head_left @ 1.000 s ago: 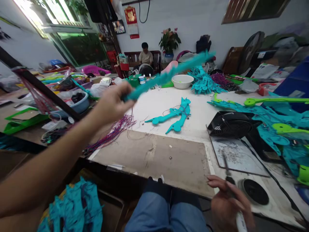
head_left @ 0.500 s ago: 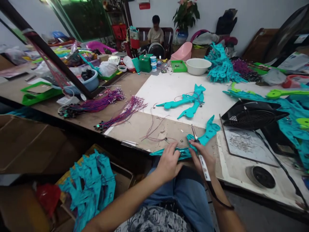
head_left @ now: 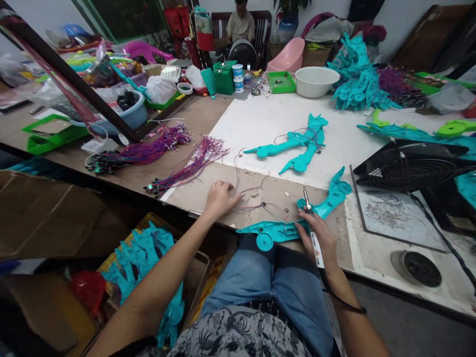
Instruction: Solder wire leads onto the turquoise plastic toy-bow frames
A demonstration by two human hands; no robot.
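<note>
The turquoise part (head_left: pixel 277 231) is lying at the lower centre of the frame, along the table's near edge. I am judging its work as early: no wiring is clearly showing as fixed to it, and loose wires (head_left: pixel 250 208) are lying just above it. One thin strand is running down towards its slot; whether it is joined, I cannot tell. By comparison, a second turquoise piece (head_left: pixel 311 141), right of upper centre, is carrying wire across its limbs.

Condition of the part: glossy, long and pointed at left, with a round disc (head_left: pixel 265 241) jutting from its near side. A bent section is rising to the right — my right hand (head_left: pixel 320 237) is hiding the junction. Those fingers are wrapping a soldering iron (head_left: pixel 316 248), its tip pointing up the frame. My left hand (head_left: pixel 220 199) is resting near the wires, fingers curling, thumb extending rightward; whether they are pinching a strand, I cannot tell. Further left, bundled wires (head_left: pixel 203 158) are lying — and a turquoise stack (head_left: pixel 148 263) is sitting at lower left.
</note>
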